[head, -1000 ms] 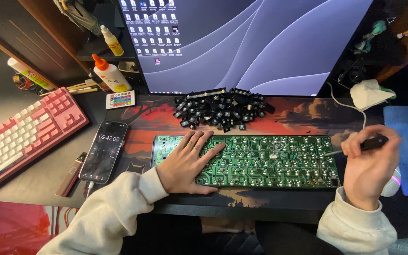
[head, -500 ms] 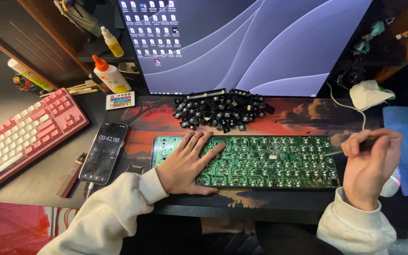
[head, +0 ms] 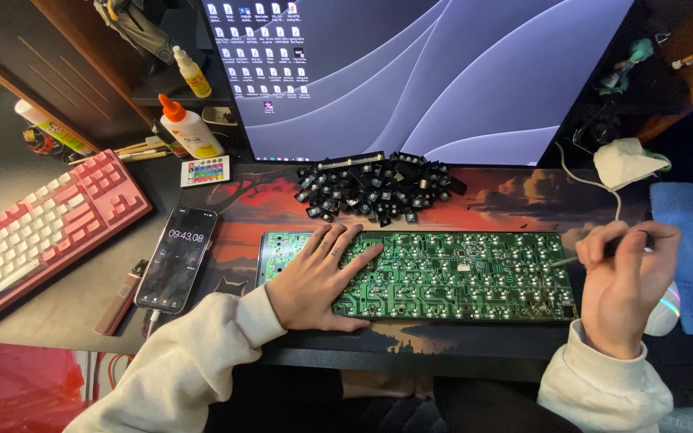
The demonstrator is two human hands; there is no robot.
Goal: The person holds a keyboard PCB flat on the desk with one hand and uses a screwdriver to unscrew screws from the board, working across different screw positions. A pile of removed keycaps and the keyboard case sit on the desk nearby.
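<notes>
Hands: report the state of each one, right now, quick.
Left hand: open, fingers spread, flat on the green circuit board.
Right hand: closed on a thin dark tool, its tip at the board's right edge.

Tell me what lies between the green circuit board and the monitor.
In the head view, a heap of black switches lies on the desk mat between the green circuit board and the monitor. The mat beside the heap is bare.

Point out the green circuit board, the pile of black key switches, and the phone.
green circuit board (head: 475, 277), head view, bare middle of the board.
pile of black key switches (head: 378, 186), head view, centre of the heap.
phone (head: 178, 258), head view, middle of its lit screen.
</notes>
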